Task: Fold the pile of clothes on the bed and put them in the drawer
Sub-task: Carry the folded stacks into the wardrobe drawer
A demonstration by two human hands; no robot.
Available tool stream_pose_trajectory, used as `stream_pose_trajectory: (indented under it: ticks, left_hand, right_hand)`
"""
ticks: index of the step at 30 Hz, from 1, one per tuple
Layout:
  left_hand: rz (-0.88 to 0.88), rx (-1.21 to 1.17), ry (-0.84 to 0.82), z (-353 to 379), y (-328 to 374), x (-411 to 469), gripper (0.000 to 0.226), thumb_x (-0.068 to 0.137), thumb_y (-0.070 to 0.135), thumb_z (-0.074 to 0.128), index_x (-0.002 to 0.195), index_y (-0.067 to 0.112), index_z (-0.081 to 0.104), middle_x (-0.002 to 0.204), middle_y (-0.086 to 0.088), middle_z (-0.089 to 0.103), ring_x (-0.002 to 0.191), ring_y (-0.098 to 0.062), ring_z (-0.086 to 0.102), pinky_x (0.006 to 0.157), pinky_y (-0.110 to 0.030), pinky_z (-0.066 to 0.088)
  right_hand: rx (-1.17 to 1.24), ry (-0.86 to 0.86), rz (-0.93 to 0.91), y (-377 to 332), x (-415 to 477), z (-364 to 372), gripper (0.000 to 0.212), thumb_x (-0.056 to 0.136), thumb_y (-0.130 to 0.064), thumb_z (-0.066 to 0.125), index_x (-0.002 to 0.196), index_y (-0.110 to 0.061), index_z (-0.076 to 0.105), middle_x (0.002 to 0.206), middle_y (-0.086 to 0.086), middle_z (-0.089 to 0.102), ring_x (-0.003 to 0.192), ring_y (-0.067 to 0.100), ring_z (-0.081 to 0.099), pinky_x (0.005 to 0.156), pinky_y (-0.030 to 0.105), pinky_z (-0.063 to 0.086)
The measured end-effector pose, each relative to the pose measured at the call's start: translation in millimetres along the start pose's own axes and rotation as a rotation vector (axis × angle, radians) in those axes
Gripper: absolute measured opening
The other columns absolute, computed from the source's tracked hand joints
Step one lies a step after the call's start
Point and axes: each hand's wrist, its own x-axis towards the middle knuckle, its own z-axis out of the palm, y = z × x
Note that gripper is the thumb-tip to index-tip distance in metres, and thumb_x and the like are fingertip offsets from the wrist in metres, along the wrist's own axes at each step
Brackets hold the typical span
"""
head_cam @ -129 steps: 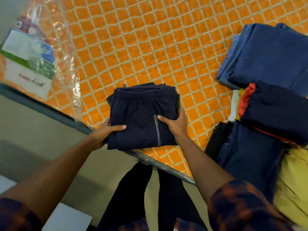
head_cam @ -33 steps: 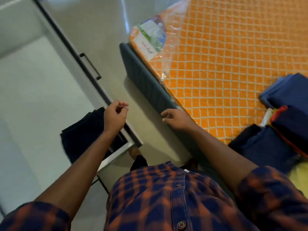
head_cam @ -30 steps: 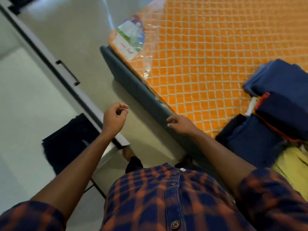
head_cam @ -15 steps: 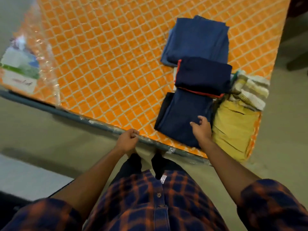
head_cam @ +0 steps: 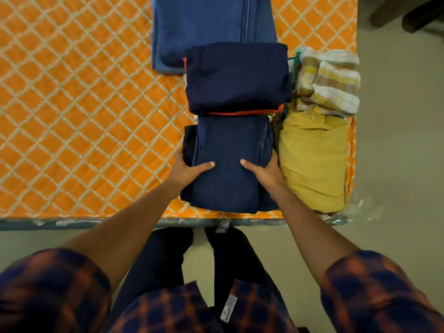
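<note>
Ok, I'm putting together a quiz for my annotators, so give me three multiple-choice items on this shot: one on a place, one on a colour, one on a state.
1. Where is the yellow garment relative to the jeans?
A. on their left
B. on their right
C. on top of them

2. What colour is the strip under the navy bundle?
A. red
B. green
C. white

3. What are the hands doing?
A. both grip the jeans
B. only the left grips them
C. both hang free

Answers:
1 B, the yellow garment lies beside the jeans' right side.
2 A, the strip along the bundle's near edge is red.
3 A, the left hand and right hand clasp the jeans' sides, thumbs on top.
</note>
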Motion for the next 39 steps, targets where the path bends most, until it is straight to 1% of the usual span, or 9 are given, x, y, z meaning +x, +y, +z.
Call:
stream_pose_trajectory:
  ticks: [7,12,16,18,20,25,30,33,39]
  left_hand:
    - [-0.049,-0.005,-0.112,-27,-4,9,0.133,0.046,0.054,0.096,0.153,0.031,0.021,0.143,0.003,0.047,0.12,-0.024,0.056,0.101,-0.049,0.05]
    - [-0.11,-0.05,-0.059,-90,-35,-18,0.147,0.022,0.062,0.096,0.149,0.029,0.031,0.134,0.005,0.054,0.115,-0.022,0.06,0.095,-0.048,0.052]
    - [-0.194,-0.165,-0.012,-147,-72,-46,0.135,0.025,0.053,0.099,0.144,0.034,0.037,0.131,0.01,0.057,0.114,-0.019,0.06,0.093,-0.046,0.051]
    - [-0.206,-0.207,0.001,-163,-81,-50,0.128,0.031,0.05,0.098,0.142,0.034,0.037,0.133,0.01,0.057,0.118,-0.021,0.058,0.1,-0.05,0.048]
    - [-0.191,-0.216,0.002,-165,-82,-50,0.127,0.03,0.053,0.098,0.14,0.033,0.037,0.128,0.012,0.057,0.115,-0.018,0.059,0.092,-0.043,0.051]
    - [-0.125,-0.258,0.003,-163,-92,-36,0.111,0.05,0.044,0.1,0.143,0.03,0.041,0.133,0.006,0.062,0.117,-0.019,0.064,0.098,-0.046,0.053]
    - [-0.143,-0.315,-0.149,-154,-87,-35,0.068,0.068,0.028,0.088,0.129,0.029,0.058,0.12,0.001,0.072,0.109,-0.023,0.07,0.094,-0.045,0.054]
    - [-0.092,-0.348,-0.105,-154,-85,-45,0.055,0.076,0.02,0.083,0.127,0.023,0.061,0.118,-0.003,0.073,0.107,-0.026,0.07,0.088,-0.043,0.056]
    - [0.011,-0.253,-0.021,-175,-86,-93,0.068,0.067,0.023,0.09,0.128,0.023,0.059,0.116,-0.001,0.073,0.105,-0.025,0.071,0.084,-0.041,0.057]
  right_hand:
    - [0.144,-0.036,-0.024,6,-15,19,0.108,0.071,-0.024,0.093,0.155,-0.028,0.024,0.144,-0.007,0.051,0.126,0.016,0.055,0.095,0.032,0.05]
    - [0.041,-0.213,-0.037,12,-42,73,0.102,0.066,-0.028,0.096,0.145,-0.035,0.033,0.137,-0.015,0.052,0.126,0.01,0.055,0.108,0.043,0.048]
    - [-0.182,-0.279,-0.139,9,-54,135,0.118,0.051,-0.059,0.094,0.149,-0.042,0.031,0.145,-0.011,0.047,0.135,0.015,0.047,0.111,0.049,0.044]
    - [-0.284,-0.223,-0.137,7,-61,156,0.125,0.053,-0.06,0.093,0.156,-0.039,0.024,0.146,-0.005,0.038,0.139,0.02,0.037,0.115,0.045,0.037]
    - [-0.275,-0.115,-0.139,9,-66,163,0.129,0.055,-0.058,0.094,0.158,-0.035,0.02,0.148,-0.001,0.032,0.14,0.022,0.031,0.114,0.043,0.034]
    - [-0.156,-0.064,-0.051,9,-57,162,0.136,0.041,-0.069,0.094,0.155,-0.037,0.027,0.148,-0.005,0.042,0.136,0.018,0.045,0.109,0.045,0.047]
    - [0.083,-0.283,0.018,-4,-45,153,0.091,0.066,-0.024,0.096,0.14,-0.03,0.045,0.129,-0.008,0.063,0.115,0.015,0.065,0.089,0.037,0.059]
    - [0.173,-0.388,0.109,-5,-48,149,0.095,0.068,-0.021,0.094,0.146,-0.028,0.039,0.134,-0.003,0.062,0.115,0.019,0.066,0.085,0.036,0.059]
    - [0.262,-0.38,0.077,10,-99,158,0.085,0.065,-0.014,0.094,0.14,-0.025,0.053,0.127,0.0,0.07,0.109,0.025,0.071,0.091,0.05,0.059]
